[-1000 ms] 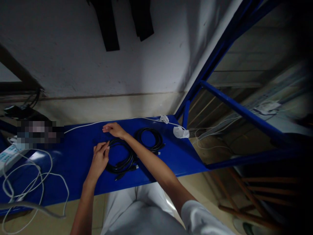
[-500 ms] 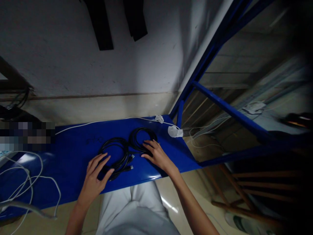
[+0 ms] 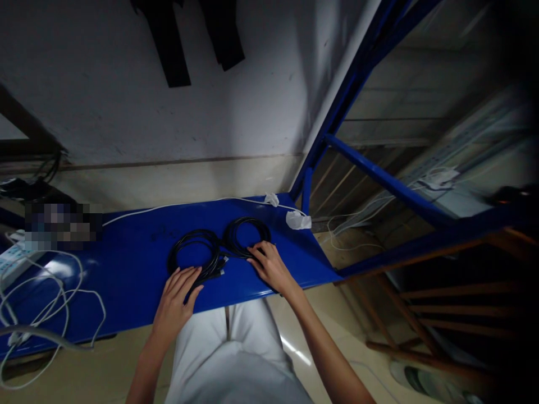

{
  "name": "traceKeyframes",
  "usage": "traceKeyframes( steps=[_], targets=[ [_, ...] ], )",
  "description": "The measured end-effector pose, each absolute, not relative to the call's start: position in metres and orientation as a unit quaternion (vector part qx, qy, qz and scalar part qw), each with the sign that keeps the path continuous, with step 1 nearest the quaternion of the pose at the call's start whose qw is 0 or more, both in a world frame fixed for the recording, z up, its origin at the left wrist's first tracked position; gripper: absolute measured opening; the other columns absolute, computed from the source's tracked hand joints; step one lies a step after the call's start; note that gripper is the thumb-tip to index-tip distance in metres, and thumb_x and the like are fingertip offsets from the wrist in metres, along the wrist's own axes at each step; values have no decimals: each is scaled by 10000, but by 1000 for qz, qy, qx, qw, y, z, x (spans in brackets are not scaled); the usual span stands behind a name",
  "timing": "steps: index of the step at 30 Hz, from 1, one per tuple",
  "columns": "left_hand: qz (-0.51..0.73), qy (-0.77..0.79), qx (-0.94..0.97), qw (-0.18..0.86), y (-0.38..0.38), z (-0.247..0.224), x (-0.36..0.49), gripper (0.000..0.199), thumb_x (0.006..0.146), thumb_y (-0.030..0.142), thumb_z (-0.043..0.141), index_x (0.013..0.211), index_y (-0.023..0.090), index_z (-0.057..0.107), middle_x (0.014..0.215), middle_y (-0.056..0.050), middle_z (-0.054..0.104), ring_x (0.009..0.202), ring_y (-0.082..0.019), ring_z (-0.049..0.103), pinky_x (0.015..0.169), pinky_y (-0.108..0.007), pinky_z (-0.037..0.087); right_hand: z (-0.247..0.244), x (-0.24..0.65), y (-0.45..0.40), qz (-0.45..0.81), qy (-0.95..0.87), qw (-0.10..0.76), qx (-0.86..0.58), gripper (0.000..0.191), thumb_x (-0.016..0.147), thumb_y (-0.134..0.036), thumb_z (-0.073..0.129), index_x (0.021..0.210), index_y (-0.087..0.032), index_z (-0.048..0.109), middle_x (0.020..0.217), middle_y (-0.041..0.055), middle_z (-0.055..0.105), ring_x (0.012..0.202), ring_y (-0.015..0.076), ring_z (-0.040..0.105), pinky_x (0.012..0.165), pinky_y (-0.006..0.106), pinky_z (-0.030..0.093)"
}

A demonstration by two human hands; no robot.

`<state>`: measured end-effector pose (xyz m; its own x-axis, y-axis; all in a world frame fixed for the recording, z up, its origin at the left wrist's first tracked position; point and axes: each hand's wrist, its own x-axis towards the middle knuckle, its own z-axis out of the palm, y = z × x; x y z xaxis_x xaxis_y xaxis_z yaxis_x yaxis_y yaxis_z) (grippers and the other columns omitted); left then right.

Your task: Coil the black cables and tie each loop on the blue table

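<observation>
Two coiled black cables lie side by side on the blue table point(image 3: 126, 275). The left coil point(image 3: 179, 247) has its connector ends point(image 3: 223, 265) pointing right, between the two coils. My left hand point(image 3: 179, 292) rests at the near edge of that coil, fingers apart and bent a little, thumb toward the right. On the lower right edge of the right coil point(image 3: 238, 223) lies my right hand point(image 3: 270, 266), its fingers spread and touching the cable. Neither hand is closed around a cable.
At the left, white cables point(image 3: 67, 303) lie in loops near a white power strip point(image 3: 14, 264). A thin white cord runs along the wall side to crumpled white pieces point(image 3: 298, 220). A blue frame point(image 3: 379, 171) rises at the right, above a wooden chair point(image 3: 404, 314).
My left hand has moved slightly right and its fingers have come nearer the left coil's lower edge. The left coil's connectors sit slightly higher. The whole view has shifted a little.
</observation>
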<state>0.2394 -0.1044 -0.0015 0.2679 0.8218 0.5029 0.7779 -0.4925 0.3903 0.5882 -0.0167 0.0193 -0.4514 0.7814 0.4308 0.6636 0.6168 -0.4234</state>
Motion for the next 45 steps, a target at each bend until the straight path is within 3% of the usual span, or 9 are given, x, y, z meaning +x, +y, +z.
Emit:
traceKeyframes(
  steps=[7,13,18,22,29,35,45],
  targets=[
    [338,503,795,22,-105,-1,243,592,1071,249,648,1639,318,496,1472,-78,700,1388,-291,644,1261,-580,447,17,588,-16,89,-849,308,-419,374,1104,-194,559,1467,-224,644,1309,154,668,1252,317,621,1083,540,540],
    [339,504,795,18,-106,1,244,555,1081,239,615,1624,302,520,1455,-85,711,1376,-285,648,1235,-568,471,11,592,-16,83,-847,328,-410,501,1019,-19,520,1437,-254,667,1268,133,688,1210,302,642,1046,528,552],
    [329,501,799,41,-106,0,241,492,1100,193,555,1579,301,565,1458,-77,713,1376,-263,642,1266,-585,422,11,595,-18,80,-845,331,-412,483,1027,-35,526,1441,-245,662,1246,132,676,1169,294,635,1012,507,552],
    [329,507,794,70,-107,0,238,478,1101,197,536,1561,317,586,1464,-69,712,1386,-262,641,1297,-614,389,13,595,-19,55,-856,294,-422,530,1028,-17,499,1501,-226,615,1230,135,650,1134,291,602,1007,504,544],
    [346,506,781,119,-105,-1,239,483,1088,209,553,1550,333,615,1471,-72,712,1379,-265,662,1321,-637,376,24,598,-25,25,-866,234,-441,452,1045,-43,484,1437,-205,642,1210,153,632,1107,305,577,990,512,534],
    [362,486,781,150,-94,-1,248,445,1078,230,584,1507,324,655,1442,-75,730,1340,-263,692,1320,-634,384,36,602,-24,26,-868,222,-444,361,1093,-171,530,1434,-204,643,1226,167,617,1106,324,551,987,518,524],
    [345,482,787,173,-80,49,276,506,1051,301,658,1551,332,591,1506,-94,649,1432,-303,599,1318,-627,365,58,609,-24,-30,-864,246,-438,443,1059,-48,427,1396,-197,673,1182,162,601,1041,310,500,921,495,497]
  ],
)
